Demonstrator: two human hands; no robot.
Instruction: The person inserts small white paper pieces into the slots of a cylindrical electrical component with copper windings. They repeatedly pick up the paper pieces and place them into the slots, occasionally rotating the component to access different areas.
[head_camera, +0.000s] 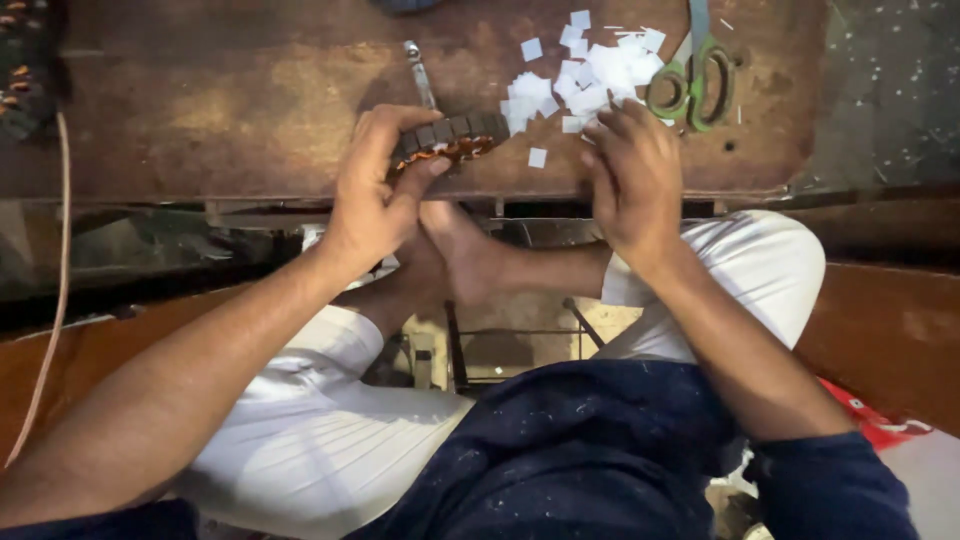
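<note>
Your dark blue shirt (560, 450) and white trousers (330, 440) lie nearest the camera. Your left hand (375, 190) is closed around the dark ring-shaped motor stator with copper windings (450, 137), held at the near edge of the worn brown wooden bench (220, 100). Your right hand (635, 175) rests fingers-curled on the scattered small white paper squares (585, 70); its grip cannot be determined. 1 pair of green-handled scissors (695, 80) lies just beyond.
</note>
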